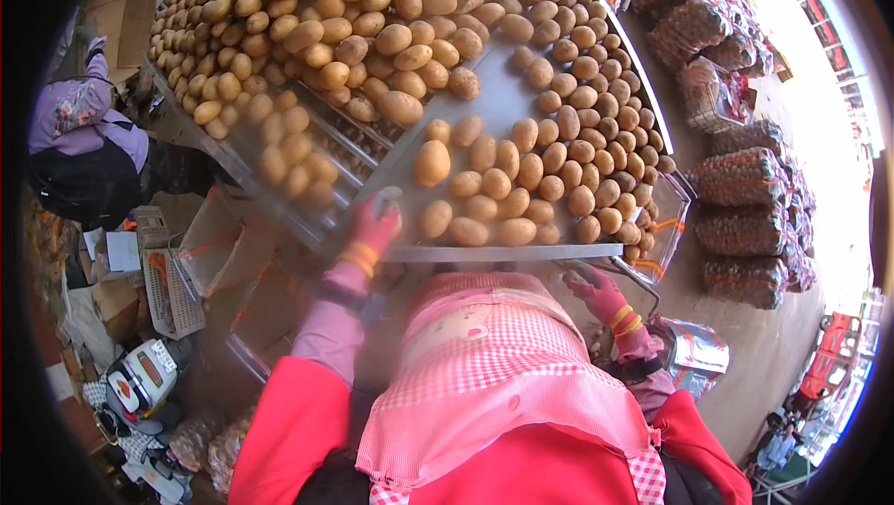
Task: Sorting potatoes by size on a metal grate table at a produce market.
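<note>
Potatoes lie loosely on a sloping sheet-metal tray in front of me. My left hand, in a pink glove with grey fingertips, is at the tray's near left corner, beside the metal rollers. No potato shows in it, and a gap is visible between thumb and fingers. Blurred potatoes lie on the rollers just beyond that hand. Below the near right corner of the tray, my right hand has bent, slightly parted fingers and holds nothing visible.
A large potato heap covers the far left side. A clear bag hangs at the tray's right edge. Filled mesh sacks are stacked on the floor to the right. Another person is at the left, near a plastic crate.
</note>
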A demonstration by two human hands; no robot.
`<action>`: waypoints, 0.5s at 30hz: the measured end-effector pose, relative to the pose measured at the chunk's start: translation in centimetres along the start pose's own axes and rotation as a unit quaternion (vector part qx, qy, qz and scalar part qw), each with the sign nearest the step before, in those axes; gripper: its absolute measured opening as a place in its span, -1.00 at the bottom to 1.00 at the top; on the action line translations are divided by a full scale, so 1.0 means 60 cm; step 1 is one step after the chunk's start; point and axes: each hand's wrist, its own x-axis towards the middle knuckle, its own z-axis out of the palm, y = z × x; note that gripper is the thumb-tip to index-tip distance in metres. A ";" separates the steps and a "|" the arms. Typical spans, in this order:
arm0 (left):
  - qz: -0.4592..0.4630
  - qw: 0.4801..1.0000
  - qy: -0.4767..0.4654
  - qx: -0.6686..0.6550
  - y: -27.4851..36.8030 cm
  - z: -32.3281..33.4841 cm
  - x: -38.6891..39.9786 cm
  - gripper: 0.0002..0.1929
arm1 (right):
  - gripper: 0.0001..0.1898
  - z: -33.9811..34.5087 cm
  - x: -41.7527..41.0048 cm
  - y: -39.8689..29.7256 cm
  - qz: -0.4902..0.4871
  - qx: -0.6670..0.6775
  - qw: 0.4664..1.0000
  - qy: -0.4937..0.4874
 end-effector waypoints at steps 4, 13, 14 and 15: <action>-0.046 0.839 -0.065 -0.539 -0.003 -0.054 0.027 -0.61 | -0.56 0.012 -0.021 0.028 0.004 0.007 1.000 0.010; 0.001 0.706 -0.196 -0.681 0.054 -0.054 -0.007 -0.46 | -0.45 0.025 0.074 -0.135 -0.120 -0.117 0.986 0.006; -0.021 0.685 -0.190 -0.703 0.061 -0.050 -0.010 -0.46 | -0.43 0.028 0.098 -0.147 -0.117 -0.107 0.987 0.002; -0.042 0.663 -0.179 -0.725 0.072 -0.051 -0.018 -0.46 | -0.41 0.037 0.124 -0.164 -0.117 -0.096 0.988 -0.007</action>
